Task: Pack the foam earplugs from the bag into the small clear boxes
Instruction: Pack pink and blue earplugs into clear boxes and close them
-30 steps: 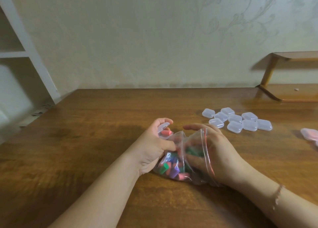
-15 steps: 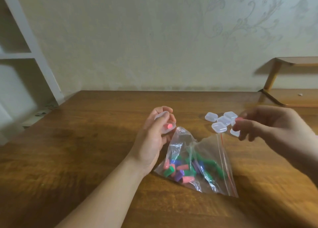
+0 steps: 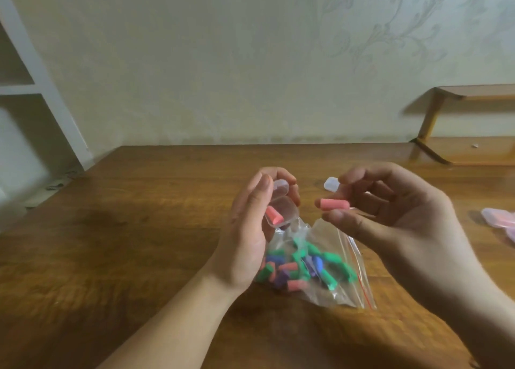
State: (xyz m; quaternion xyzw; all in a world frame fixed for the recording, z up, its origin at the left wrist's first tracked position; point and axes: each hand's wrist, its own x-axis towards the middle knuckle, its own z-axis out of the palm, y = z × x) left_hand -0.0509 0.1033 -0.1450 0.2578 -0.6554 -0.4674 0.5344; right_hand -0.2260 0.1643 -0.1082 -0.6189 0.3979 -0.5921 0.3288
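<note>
Two hands above bag [image 3: 331, 274], left hand [image 3: 250, 229] grips open box [image 3: 281, 210], right hand [image 3: 390, 215] pinches pink earplug [image 3: 333, 203]

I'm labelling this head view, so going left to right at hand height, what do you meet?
Left hand → open clear box with a pink earplug inside → second pink earplug → right hand pinching it → pink-filled boxes at the right edge.

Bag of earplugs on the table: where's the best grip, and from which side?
Grip the bag at its open zip edge, the red-lined strip on the side of the right hand, coming from above. The film there is flat and empty; the earplugs bulge lower left, under the left hand, so that end likely slips.
</note>
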